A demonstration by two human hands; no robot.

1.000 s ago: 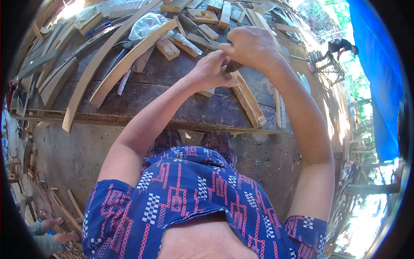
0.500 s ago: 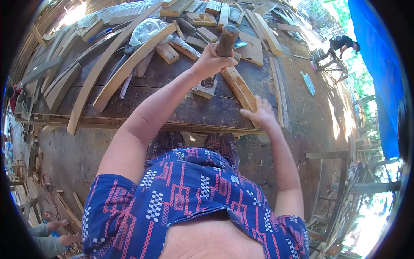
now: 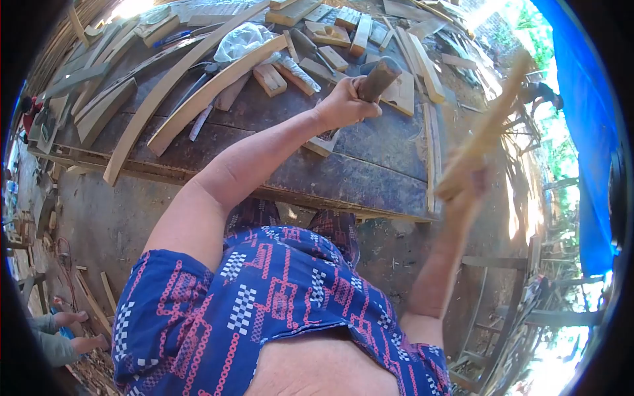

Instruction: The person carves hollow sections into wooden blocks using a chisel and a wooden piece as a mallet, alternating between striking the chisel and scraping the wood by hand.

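Note:
My left hand (image 3: pixel 348 104) is wrapped round a thick, dark cylindrical handle (image 3: pixel 381 78) above the workbench (image 3: pixel 376 178). Whatever joins the handle's lower end is hidden by the hand. Just below that hand lies a small wooden block (image 3: pixel 321 144) on the bench top. Out past the bench's right edge, my right hand (image 3: pixel 464 183) grips one end of a long wooden piece (image 3: pixel 492 125), which is raised, slants up to the right and is blurred by motion.
Curved wooden pieces (image 3: pixel 150 112) lie across the bench's left side, near a clear plastic bag (image 3: pixel 242 42). Wooden blocks and strips cover its far part. A person (image 3: pixel 543 94) is at the far right behind the raised wood; another person's legs (image 3: pixel 63 333) show lower left.
My right hand has picked up the long wooden piece from the bench and lifted it to the right. My left hand, with the handle, has shifted slightly right.

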